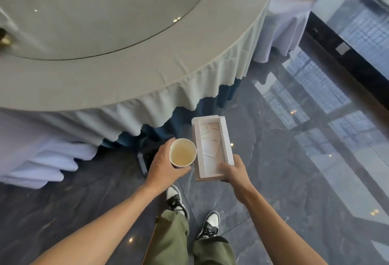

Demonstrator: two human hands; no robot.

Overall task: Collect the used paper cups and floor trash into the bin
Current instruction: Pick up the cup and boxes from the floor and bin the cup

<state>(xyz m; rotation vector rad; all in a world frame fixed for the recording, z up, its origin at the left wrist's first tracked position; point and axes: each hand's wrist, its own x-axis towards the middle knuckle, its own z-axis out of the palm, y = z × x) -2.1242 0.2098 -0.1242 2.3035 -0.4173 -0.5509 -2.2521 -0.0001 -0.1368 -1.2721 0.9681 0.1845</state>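
Head view: left hand fingers curl round a paper cup, held upright, pale liquid inside. Right hand pinches the near end of a shallow white box, thumb on top. Both hang above dark glossy floor, beside a skirted round table. The cup looks light, crushable, spillable; gripping mid-wall seems safest. No bin is visible.

- The paper cup in the left hand sits just left of the box in the right hand.
- Both are near, above the floor.
- The tabletop lies far left.
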